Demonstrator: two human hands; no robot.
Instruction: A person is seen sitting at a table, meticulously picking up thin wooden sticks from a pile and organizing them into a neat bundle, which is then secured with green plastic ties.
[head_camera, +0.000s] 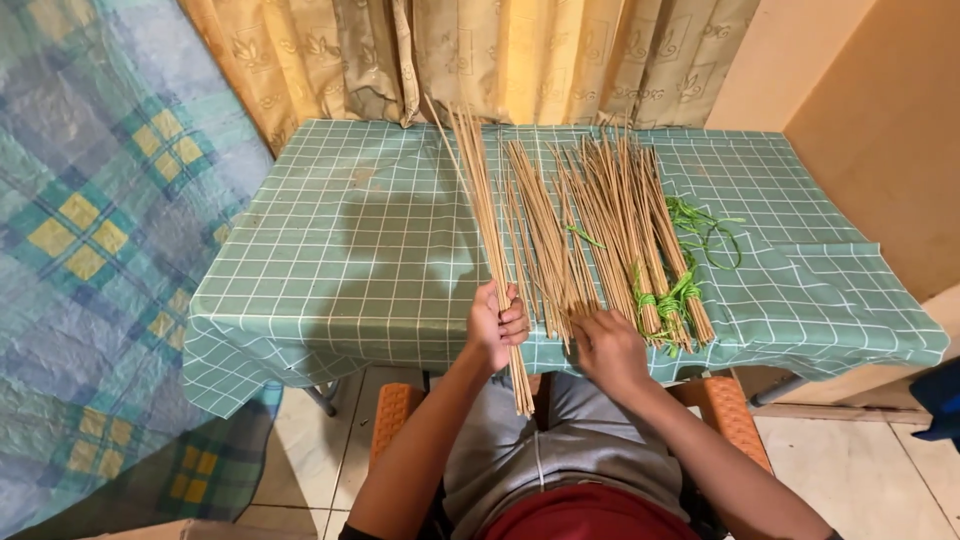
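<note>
Since my left hand (497, 325) has its grip clamped round a thin stick bundle (490, 240) overhanging the desk (330, 260) edge, loose ends could slide out downward. Sticks are long, tan, slim. Right hand (608, 347) rests fingers-down on the loose sticks (560, 250); grip there: can't tell. Green-tied bundles (665, 270) sit just beside.

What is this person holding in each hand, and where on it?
The left hand grips a small bunch of thin tan sticks near its lower end. The right hand rests on loose tan sticks on the table; no clear grip.
</note>
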